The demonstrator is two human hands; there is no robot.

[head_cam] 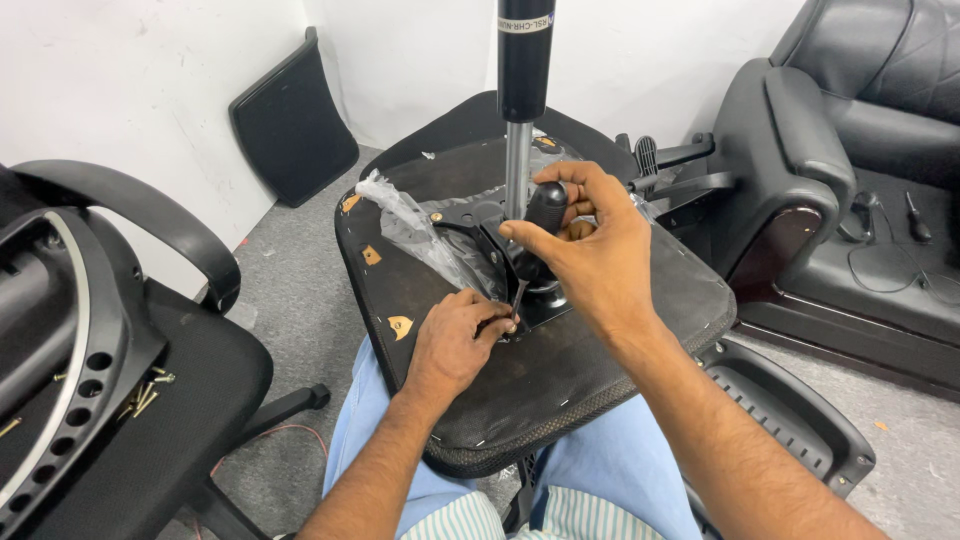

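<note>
Screwdriver (535, 235), mid-frame, is gripped by the right hand (590, 250), fingers curled round its black handle, tip down at the metal plate (470, 215) under the upturned chair seat (600, 340). Left hand (455, 340) fingertips pinch at the tip; best kept upright, pressing firmly.

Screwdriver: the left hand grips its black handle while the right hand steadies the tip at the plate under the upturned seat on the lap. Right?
Not quite: the hands are swapped. In the head view the right hand grips the black handle of the screwdriver, and the left hand steadies the tip at the plate on the underside of the upturned seat on the lap.
</note>
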